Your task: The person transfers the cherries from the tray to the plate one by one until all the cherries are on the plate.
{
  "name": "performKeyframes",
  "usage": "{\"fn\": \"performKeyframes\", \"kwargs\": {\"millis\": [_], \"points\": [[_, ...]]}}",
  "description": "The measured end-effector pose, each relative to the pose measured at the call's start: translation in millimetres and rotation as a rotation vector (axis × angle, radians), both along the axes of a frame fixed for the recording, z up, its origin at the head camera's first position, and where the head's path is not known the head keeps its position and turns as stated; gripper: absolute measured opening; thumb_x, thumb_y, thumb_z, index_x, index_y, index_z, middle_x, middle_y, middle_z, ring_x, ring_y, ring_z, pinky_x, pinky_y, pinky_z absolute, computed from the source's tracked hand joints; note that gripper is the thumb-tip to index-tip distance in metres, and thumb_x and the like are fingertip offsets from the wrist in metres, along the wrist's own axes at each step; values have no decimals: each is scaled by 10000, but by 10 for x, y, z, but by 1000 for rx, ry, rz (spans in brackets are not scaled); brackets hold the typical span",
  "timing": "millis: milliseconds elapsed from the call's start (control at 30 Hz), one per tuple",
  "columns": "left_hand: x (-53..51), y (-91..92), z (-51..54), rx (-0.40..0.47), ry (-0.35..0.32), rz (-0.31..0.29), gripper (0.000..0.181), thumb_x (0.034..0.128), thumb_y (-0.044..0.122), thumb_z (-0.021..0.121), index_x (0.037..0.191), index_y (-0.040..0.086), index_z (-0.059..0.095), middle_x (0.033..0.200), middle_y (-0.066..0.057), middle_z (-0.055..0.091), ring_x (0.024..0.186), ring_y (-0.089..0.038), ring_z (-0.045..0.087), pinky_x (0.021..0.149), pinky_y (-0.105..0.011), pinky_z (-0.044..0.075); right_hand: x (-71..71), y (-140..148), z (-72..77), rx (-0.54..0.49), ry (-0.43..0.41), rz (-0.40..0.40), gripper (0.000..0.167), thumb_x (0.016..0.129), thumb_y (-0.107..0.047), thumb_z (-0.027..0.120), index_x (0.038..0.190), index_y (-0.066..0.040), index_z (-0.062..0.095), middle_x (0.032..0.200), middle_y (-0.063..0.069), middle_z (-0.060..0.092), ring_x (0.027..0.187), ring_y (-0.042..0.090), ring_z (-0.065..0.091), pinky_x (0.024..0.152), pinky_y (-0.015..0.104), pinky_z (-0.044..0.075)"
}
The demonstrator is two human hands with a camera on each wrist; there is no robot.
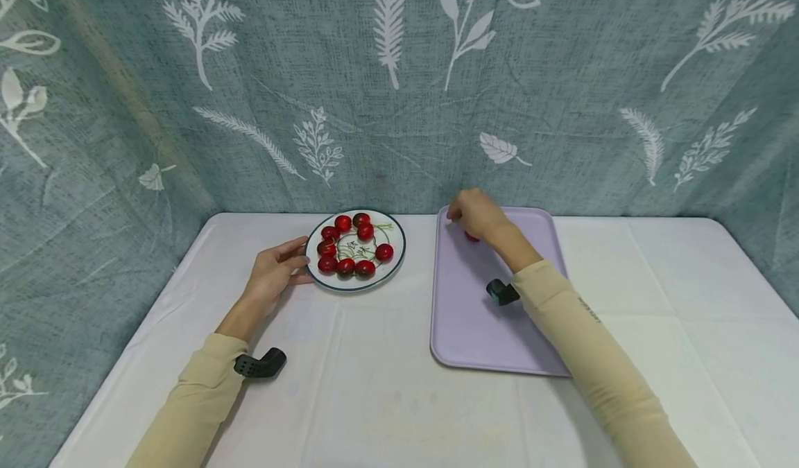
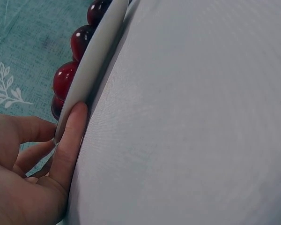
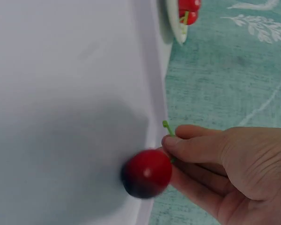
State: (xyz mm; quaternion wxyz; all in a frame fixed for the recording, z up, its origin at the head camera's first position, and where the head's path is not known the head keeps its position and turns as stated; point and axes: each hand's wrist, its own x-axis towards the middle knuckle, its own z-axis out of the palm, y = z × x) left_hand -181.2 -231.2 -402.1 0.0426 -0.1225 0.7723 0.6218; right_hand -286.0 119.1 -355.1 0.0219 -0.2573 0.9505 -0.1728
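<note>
A white plate with a dark rim stands left of the middle, bearing several dark red cherries with green stems. My left hand holds the plate's left edge; in the left wrist view one finger lies along its outer side and other digits meet the rim. Over the far left part of a lilac tray, my right hand pinches the green stem of a single cherry between thumb and fingertips. In the head view that hand mostly covers this cherry.
The white-covered table carries the plate and tray side by side, a gap between them. A blue-green curtain with white leaf patterns rises behind the table's far edge. Dark wrist cameras sit by both sleeves.
</note>
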Motion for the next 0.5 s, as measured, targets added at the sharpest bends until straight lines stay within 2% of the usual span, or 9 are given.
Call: {"fn": "performKeyframes", "kwargs": {"millis": [133, 400, 500], "points": [[-1, -9, -2, 2, -7, 2, 526, 993, 2, 481, 1505, 39, 369, 1442, -215, 394, 1013, -127, 569, 803, -236, 605, 16, 16, 58, -90, -33, -14, 183, 882, 45, 650, 1034, 34, 752, 1064, 167, 719, 1047, 311, 655, 888, 401, 587], [8, -3, -7, -5, -5, 2, 525, 992, 7, 484, 1505, 41, 372, 1445, -217, 384, 997, -126, 576, 806, -238, 604, 35, 24, 162, -252, -161, -58, 137, 891, -28, 690, 996, 23, 762, 1007, 157, 731, 927, 259, 680, 749, 340, 598], [3, 2, -4, -8, 0, -1, 527, 991, 7, 484, 1505, 40, 371, 1446, -217, 388, 973, -107, 582, 805, -246, 606, 49, 10, 199, -281, -179, -78, 131, 891, -57, 703, 985, 6, 770, 979, 142, 738, 887, 239, 686, 721, 320, 589]]}}
